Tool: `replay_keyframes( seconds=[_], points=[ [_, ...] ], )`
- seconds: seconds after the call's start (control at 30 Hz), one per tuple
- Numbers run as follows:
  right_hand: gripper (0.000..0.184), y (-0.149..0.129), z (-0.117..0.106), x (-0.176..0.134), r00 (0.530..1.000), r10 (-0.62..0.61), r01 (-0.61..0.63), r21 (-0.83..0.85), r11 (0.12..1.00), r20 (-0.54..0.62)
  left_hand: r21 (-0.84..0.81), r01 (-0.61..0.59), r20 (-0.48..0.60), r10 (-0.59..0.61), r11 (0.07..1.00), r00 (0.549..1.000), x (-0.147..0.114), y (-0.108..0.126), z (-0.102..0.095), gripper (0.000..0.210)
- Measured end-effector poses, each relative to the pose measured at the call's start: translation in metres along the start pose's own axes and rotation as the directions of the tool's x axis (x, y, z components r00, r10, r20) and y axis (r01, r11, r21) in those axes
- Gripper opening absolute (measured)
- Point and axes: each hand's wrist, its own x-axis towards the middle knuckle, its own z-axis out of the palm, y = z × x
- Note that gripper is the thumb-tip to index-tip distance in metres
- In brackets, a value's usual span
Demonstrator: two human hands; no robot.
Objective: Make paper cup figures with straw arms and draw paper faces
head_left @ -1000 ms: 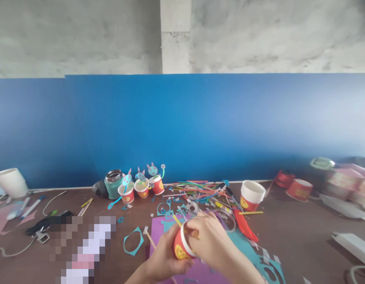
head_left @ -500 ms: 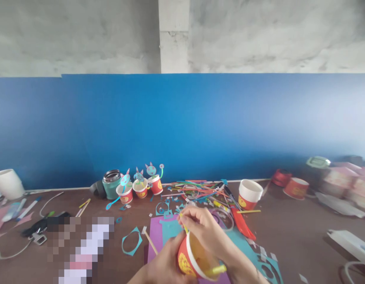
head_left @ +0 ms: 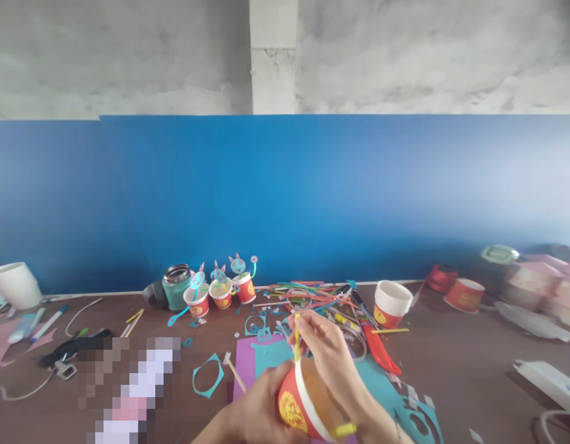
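Paper cup (head_left: 291, 401), red with a yellow print, is in work between the two hands and looks only partly made. The left hand's (head_left: 264, 404) fingers clasp its outer wall from the left; the right hand (head_left: 331, 354) has thumb and forefinger pinching the upper part of a yellow straw (head_left: 297, 343) above the far rim. The mouth, tilted toward the right hand, opens below that palm.

A second yellow piece (head_left: 346, 429) juts out at the near rim, below the right wrist, so both side pieces seem to be in place or nearly so; whether either is fixed, I cannot tell. No blue face shows on this cup, so that part appears left to do, judging by the decorated cups farther out.

Under and just beyond the fingers lie a blue sheet (head_left: 270, 359) and a purple sheet (head_left: 244, 354), with a wooden stick (head_left: 236, 375) just left of the left fingers. Past the right fingertips, a heap of straws (head_left: 307, 293) spreads over the worktop (head_left: 469, 370). Farther out, beyond the left fingers, three decorated cups (head_left: 221, 300) stand in a row with blue faces; they look finished.
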Motion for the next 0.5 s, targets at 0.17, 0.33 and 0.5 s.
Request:
replay_keyframes(
  seconds=[0.17,0.33,0.5],
  points=[
    [0.03,0.003,0.001,-0.002,0.995,-0.089,0.091,0.046,0.995,-0.042,0.001,0.002,0.005,-0.002,1.0,1.0,0.0,0.0,-0.004,0.063],
    [0.031,0.0,-0.001,-0.002,0.994,-0.109,0.109,-0.005,0.994,-0.018,0.027,-0.024,-0.059,0.025,0.999,0.998,0.0,-0.004,-0.003,0.055],
    [0.033,-0.001,-0.024,0.011,0.953,-0.134,0.115,-0.083,0.99,-0.273,0.067,-0.069,-0.56,0.094,0.995,0.823,0.005,-0.023,-0.003,0.062]
  ],
)
